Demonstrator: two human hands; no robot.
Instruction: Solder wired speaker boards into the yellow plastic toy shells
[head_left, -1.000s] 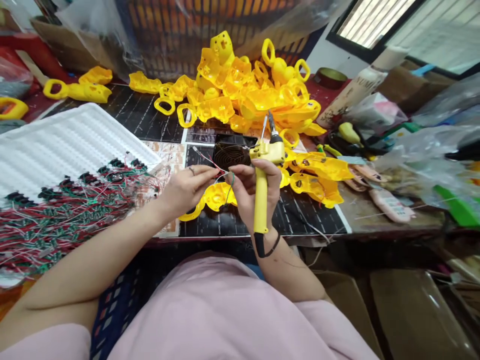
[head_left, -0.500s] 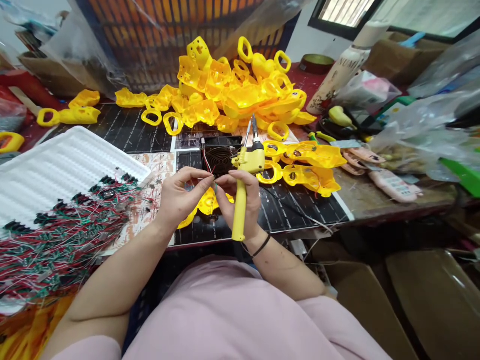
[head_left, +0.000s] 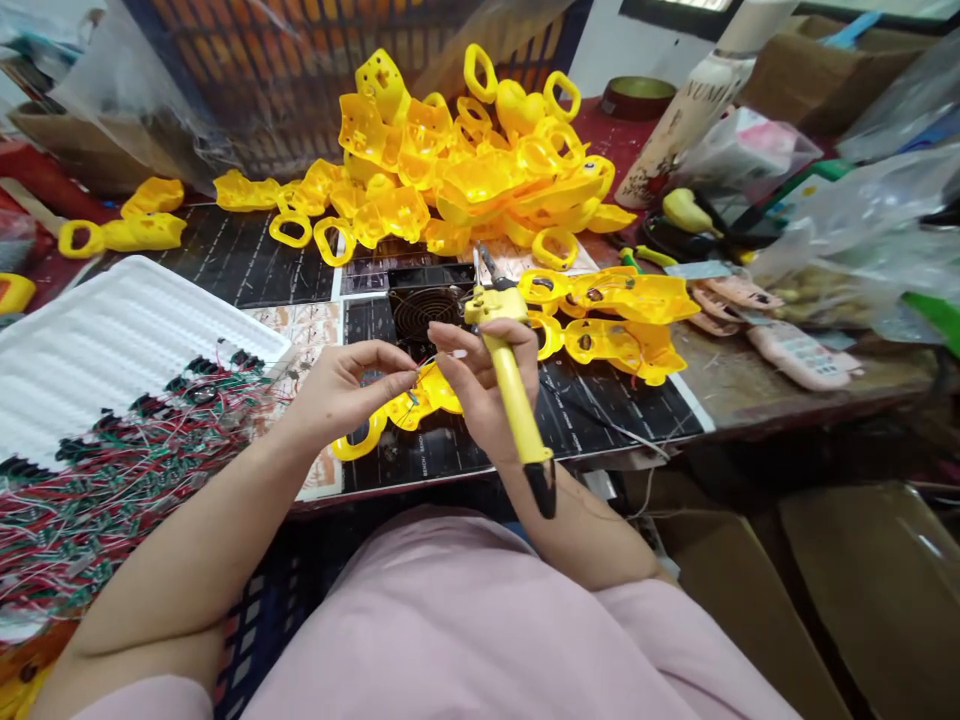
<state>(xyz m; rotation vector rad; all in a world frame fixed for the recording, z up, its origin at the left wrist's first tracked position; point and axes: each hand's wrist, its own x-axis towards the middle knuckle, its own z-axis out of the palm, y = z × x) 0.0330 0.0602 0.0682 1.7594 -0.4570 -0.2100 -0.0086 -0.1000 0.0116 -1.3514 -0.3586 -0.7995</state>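
My right hand [head_left: 491, 395] is wrapped round a yellow soldering gun [head_left: 514, 385], its metal tip pointing away from me and its dark handle end hanging over my wrist. The thumb and forefinger of my left hand [head_left: 349, 385] are pinched on thin wires [head_left: 426, 361], which run toward my right fingertips. Whether those fingertips touch the wires I cannot tell. Below both hands lies a yellow plastic shell half [head_left: 409, 412]. A black fan [head_left: 427, 310] stands just beyond my fingers. Two more shell halves [head_left: 630, 340] lie right of the soldering gun.
Wired circuit boards [head_left: 150, 470] are heaped at the left by a white foam tray [head_left: 135, 310]. Yellow shells [head_left: 480, 180] are piled at the back before a blue crate [head_left: 247, 90]. A bottle [head_left: 690, 120], plastic bags and pink phone-shaped parts [head_left: 802, 355] are at the right.
My hands have moved apart, the left slightly down and left, the right slightly right. The soldering gun has tilted, its handle swinging to the right. The view has shifted a little.
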